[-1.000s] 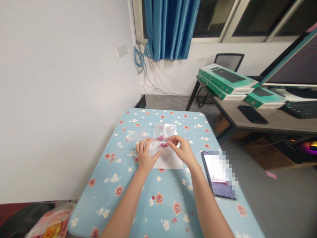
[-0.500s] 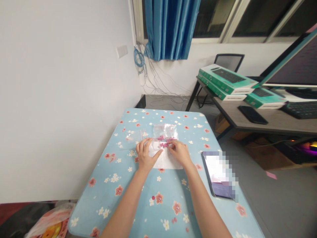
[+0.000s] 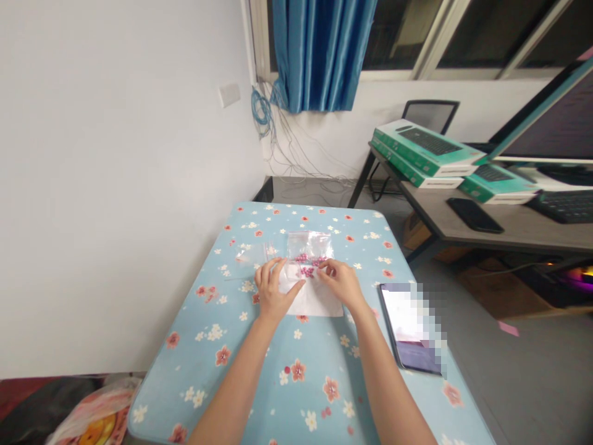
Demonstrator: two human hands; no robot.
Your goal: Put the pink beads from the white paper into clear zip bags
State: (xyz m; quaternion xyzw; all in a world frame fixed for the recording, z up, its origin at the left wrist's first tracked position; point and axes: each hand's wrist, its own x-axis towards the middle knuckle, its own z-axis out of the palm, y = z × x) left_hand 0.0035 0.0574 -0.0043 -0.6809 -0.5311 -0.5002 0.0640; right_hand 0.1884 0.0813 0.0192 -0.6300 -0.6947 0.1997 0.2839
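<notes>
A clear zip bag point(image 3: 309, 246) lies on a white paper sheet point(image 3: 319, 303), with small pink beads point(image 3: 306, 271) inside it. My left hand point(image 3: 274, 289) holds the bag's lower left part, fingers spread over the plastic. My right hand point(image 3: 339, 282) pinches the bag at its right side, fingertips beside the beads. A second clear plastic bag point(image 3: 251, 254) lies flat to the left, near my left fingers. Both hands partly hide the lower bag.
A tablet point(image 3: 410, 329), its screen pixelated, lies at the right edge of the blue floral tablecloth point(image 3: 222, 377). Beyond the table stands a grey desk point(image 3: 509, 225) holding green boxes, a phone, a keyboard and a monitor. Walls stand left and behind.
My right hand has dropped lower onto the bag, and the beads have spread slightly rightward inside it. My left hand has barely moved.
</notes>
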